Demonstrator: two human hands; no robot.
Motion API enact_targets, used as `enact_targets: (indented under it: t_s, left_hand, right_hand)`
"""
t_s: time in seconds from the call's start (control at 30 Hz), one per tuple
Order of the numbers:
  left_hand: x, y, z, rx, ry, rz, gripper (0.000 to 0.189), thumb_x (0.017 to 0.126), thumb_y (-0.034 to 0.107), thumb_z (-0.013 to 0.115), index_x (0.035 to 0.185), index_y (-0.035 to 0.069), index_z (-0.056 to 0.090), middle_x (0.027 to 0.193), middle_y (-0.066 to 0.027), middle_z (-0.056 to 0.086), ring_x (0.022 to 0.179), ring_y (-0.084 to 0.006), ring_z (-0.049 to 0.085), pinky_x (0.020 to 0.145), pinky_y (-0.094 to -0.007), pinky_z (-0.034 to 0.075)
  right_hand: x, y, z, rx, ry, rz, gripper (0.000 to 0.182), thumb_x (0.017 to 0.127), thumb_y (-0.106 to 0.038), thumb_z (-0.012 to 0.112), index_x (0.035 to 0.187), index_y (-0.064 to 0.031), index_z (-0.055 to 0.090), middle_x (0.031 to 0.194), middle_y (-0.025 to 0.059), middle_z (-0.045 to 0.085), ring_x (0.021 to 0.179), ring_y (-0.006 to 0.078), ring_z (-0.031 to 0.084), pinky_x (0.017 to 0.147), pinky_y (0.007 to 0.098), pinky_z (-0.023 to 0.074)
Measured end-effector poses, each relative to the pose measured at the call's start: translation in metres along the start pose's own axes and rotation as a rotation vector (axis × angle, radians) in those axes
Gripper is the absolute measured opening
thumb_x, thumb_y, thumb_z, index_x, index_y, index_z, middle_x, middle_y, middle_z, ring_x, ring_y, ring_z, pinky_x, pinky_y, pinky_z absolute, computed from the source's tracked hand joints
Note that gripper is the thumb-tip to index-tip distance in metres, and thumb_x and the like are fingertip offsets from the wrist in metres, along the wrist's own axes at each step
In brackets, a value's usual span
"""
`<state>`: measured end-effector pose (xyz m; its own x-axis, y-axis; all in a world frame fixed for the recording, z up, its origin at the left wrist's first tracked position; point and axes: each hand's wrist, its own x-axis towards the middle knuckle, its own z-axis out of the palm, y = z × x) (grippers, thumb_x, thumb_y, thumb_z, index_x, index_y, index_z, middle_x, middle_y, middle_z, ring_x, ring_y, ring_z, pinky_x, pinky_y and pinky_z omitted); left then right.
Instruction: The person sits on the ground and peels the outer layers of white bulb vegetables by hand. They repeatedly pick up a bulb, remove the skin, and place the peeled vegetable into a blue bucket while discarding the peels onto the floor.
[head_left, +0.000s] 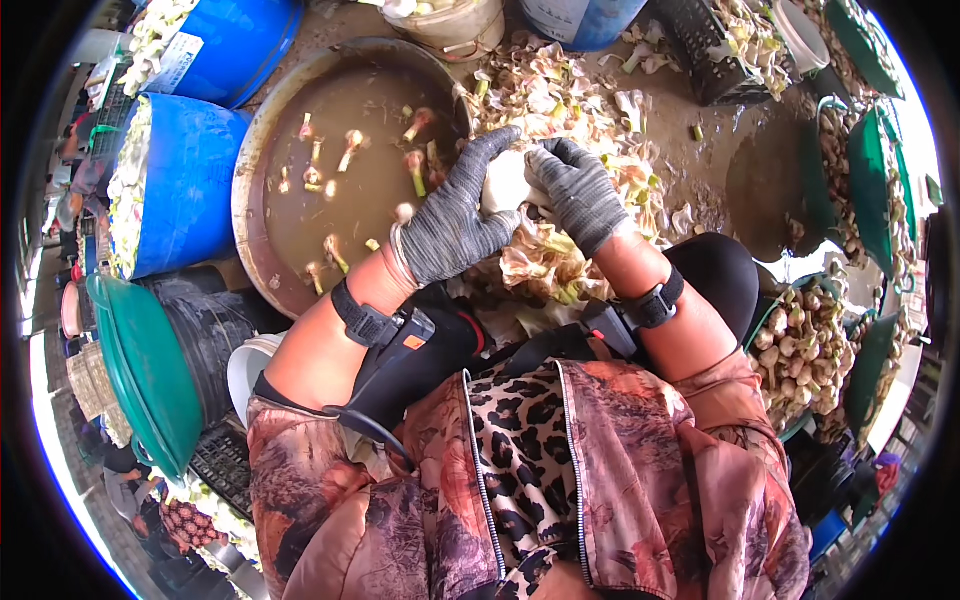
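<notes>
A white garlic bulb is held between my two gloved hands, above a heap of loose garlic skins. My left hand, in a grey knit glove, cups the bulb from the left with the thumb below it. From the right, my right hand, gloved alike, pinches the bulb with thumb and fingers. The bulb's far side is partly hidden by my fingers. To the left, a wide round basin of murky water holds several floating garlic heads with cut stems.
Blue barrels with peeled garlic stand at the left, near a green tub. A white bucket and a black crate are at the far side. Unpeeled garlic bulbs fill a container at the right. Other people sit at the far left.
</notes>
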<state>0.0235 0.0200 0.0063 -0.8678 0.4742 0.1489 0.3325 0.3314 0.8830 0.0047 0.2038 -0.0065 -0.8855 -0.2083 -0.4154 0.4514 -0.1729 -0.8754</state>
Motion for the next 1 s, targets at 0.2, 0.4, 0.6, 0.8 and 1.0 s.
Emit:
enact_targets:
  t_s: [0.2, 0.4, 0.6, 0.8, 1.0]
  left_hand:
    - [-0.005, -0.015, -0.006, -0.124, 0.092, -0.083, 0.075, 0.088, 0.023, 0.066, 0.15, 0.006, 0.028, 0.136, -0.0101, 0.046, 0.126, -0.0216, 0.045, 0.11, -0.0359, 0.035]
    - [-0.004, -0.015, -0.005, -0.125, 0.13, -0.143, 0.052, 0.09, 0.019, 0.069, 0.134, 0.001, 0.047, 0.118, -0.0098, 0.06, 0.107, -0.0162, 0.057, 0.096, -0.0317, 0.047]
    - [-0.006, -0.018, -0.005, -0.529, 0.074, -0.115, 0.058, 0.09, 0.018, 0.069, 0.14, 0.003, 0.042, 0.122, -0.0083, 0.055, 0.112, -0.016, 0.053, 0.098, -0.0297, 0.044]
    - [-0.015, -0.026, -0.01, -0.426, 0.056, -0.134, 0.044, 0.089, 0.009, 0.064, 0.131, 0.004, 0.05, 0.113, -0.0063, 0.061, 0.099, -0.0125, 0.054, 0.086, -0.0323, 0.049]
    - [-0.037, -0.042, -0.031, -0.934, 0.038, -0.379, 0.046, 0.088, 0.022, 0.07, 0.126, 0.001, 0.057, 0.112, -0.007, 0.063, 0.102, -0.0165, 0.059, 0.085, -0.0323, 0.053]
  right_hand:
    - [-0.013, -0.004, 0.005, -0.266, -0.146, -0.273, 0.029, 0.098, -0.025, 0.062, 0.107, 0.0027, 0.063, 0.091, 0.0028, 0.066, 0.081, 0.0098, 0.056, 0.075, 0.0297, 0.0494]
    - [0.006, 0.014, 0.001, -0.372, 0.039, -0.306, 0.021, 0.093, -0.022, 0.065, 0.092, -0.0012, 0.062, 0.072, 0.0033, 0.058, 0.068, 0.0131, 0.051, 0.064, 0.0322, 0.0455]
    - [-0.005, 0.0, 0.008, -0.73, 0.1, -0.491, 0.018, 0.094, -0.019, 0.062, 0.094, -0.0009, 0.06, 0.074, 0.0065, 0.056, 0.069, 0.0142, 0.051, 0.065, 0.0309, 0.0451]
    - [0.011, 0.029, 0.006, -0.28, -0.1, -0.288, 0.016, 0.096, -0.016, 0.06, 0.103, -0.0027, 0.063, 0.093, 0.0004, 0.064, 0.078, 0.0121, 0.056, 0.072, 0.0273, 0.048]
    - [0.036, 0.031, -0.006, -0.197, -0.108, -0.009, 0.026, 0.096, -0.018, 0.062, 0.115, -0.0011, 0.064, 0.1, 0.0028, 0.068, 0.09, 0.0122, 0.063, 0.079, 0.0261, 0.0505]
